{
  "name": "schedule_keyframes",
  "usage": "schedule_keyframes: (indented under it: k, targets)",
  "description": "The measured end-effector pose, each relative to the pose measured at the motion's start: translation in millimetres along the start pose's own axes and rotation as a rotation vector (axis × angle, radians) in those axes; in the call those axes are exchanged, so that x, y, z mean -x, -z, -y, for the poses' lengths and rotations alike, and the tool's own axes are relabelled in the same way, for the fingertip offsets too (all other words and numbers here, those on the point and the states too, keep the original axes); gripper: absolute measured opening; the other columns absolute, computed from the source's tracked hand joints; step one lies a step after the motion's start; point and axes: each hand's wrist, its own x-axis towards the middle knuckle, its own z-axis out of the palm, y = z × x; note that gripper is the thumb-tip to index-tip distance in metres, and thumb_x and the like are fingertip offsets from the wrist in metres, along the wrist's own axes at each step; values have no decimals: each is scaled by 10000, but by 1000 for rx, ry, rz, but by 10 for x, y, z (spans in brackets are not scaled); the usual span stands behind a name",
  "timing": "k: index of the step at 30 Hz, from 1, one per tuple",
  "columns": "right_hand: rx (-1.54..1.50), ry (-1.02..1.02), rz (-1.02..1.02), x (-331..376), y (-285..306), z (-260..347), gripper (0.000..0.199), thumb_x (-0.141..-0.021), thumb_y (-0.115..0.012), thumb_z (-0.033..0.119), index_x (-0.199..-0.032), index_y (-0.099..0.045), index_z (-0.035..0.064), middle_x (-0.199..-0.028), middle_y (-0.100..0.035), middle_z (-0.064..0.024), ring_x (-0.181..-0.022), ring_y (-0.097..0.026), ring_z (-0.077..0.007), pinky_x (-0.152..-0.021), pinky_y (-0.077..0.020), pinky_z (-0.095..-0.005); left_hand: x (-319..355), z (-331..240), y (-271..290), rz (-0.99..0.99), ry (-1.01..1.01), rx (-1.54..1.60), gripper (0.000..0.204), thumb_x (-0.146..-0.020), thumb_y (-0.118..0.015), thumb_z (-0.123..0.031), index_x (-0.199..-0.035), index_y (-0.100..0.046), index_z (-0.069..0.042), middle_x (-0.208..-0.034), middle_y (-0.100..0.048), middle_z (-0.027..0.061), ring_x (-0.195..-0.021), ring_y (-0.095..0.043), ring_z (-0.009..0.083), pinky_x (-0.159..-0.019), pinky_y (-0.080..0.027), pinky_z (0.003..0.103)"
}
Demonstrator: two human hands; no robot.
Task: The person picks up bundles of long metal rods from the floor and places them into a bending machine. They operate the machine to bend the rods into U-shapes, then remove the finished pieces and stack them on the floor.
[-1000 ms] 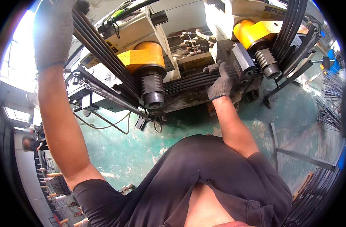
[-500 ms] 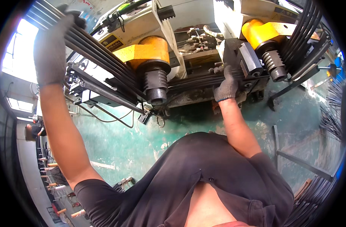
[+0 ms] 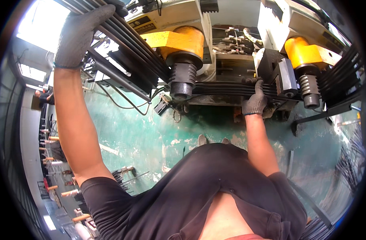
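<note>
A bundle of long dark metal rods (image 3: 223, 88) runs across a machine, passing behind two ribbed steel rollers. Its left part (image 3: 141, 46) slants up toward the upper left. There my left hand (image 3: 81, 38), in a grey knitted glove, reaches over the rods with its fingers closed round them. My right hand (image 3: 255, 101), gloved alike, grips the level middle stretch beside a dark steel block (image 3: 287, 78). Its thumb points up in front, and its fingers are mostly hidden behind the rods. The left roller (image 3: 182, 82) stands between my hands; the right roller (image 3: 309, 86) is past my right hand.
Yellow arms (image 3: 183, 42) carry the rollers on white machine housings. A hanging cable (image 3: 129, 107) and a spring-loaded bar are below the left rods. More rods (image 3: 351, 160) lie at the right on the worn green floor (image 3: 151, 140). Another person (image 3: 44, 96) is far left.
My left hand, blurred before, now shows sharply on the rods. The whole view has swung, so the machine appears farther right. My right hand keeps its place on the rods.
</note>
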Motion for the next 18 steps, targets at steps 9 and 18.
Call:
schedule_keyframes:
  k: [9, 18]
  targets:
    - [61, -99, 157, 191, -85, 130, 176, -1062, -655, 275, -1069, -644, 100, -1003, -717, -79, -1029, -702, -261, -969, -573, -466, 245, -670, -923, -545, 301, -127, 363, -965, -666, -23, -1313, -607, 59, -1084, -717, 133, -986, -694, 217, -929, -584, 352]
    - [108, -65, 113, 171, -70, 115, 227, -1072, -637, 304, -1099, -671, 81, -1050, -749, -91, -1037, -721, -258, -968, -567, -401, 308, -487, -601, -418, 223, -16, 302, -963, -718, -100, -1247, -668, -8, -1079, -734, 85, -1026, -704, 198, -962, -565, 349]
